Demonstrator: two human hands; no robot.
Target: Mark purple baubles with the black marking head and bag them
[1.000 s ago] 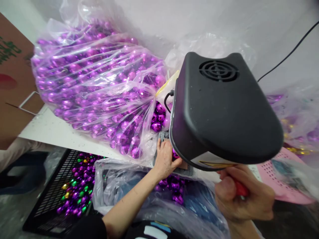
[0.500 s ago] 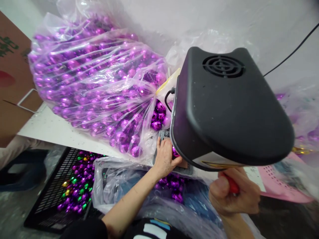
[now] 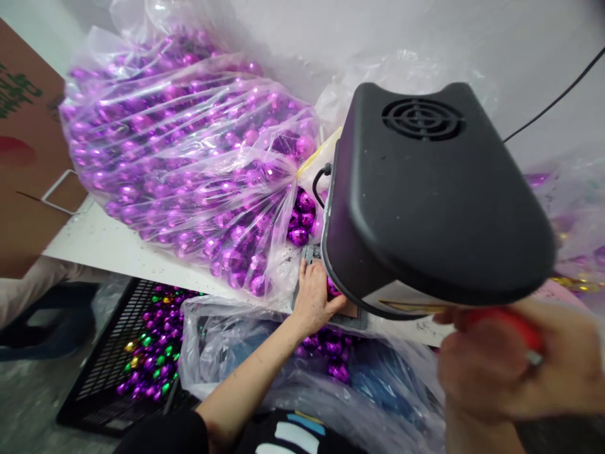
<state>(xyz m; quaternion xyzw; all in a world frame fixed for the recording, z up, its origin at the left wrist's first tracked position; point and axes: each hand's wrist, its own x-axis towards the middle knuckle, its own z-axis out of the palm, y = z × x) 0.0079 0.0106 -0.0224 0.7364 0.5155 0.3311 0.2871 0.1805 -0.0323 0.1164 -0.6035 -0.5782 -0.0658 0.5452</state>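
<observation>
Should the red handle (image 3: pixel 513 320), gripped by the fingers of the right hand (image 3: pixel 520 372), be moved too soon, the left hand (image 3: pixel 316 296), finger grip not determinable, could be pinched beside the purple ball (image 3: pixel 332 288) at the left edge of the black machine (image 3: pixel 439 202).

Before us on the table (image 3: pixel 130 249) stands the machine (image 3: pixel 449 195), right of centre, with the wall (image 3: pixel 307 31) behind. To its left lies the tied bag (image 3: pixel 184 170) of balls, and between the two sits a small cluster (image 3: pixel 300 224). Past the bag, at far left, stands a carton (image 3: pixel 28 214). Our left hand (image 3: pixel 312 296) is beside the machine's near left edge; our right hand (image 3: pixel 534 372) is on the handle (image 3: pixel 505 318). Below the table's front edge, a crate (image 3: pixel 89 388) holds smaller balls at left, while plastic sheeting (image 3: pixel 198 353) spreads before us.
</observation>
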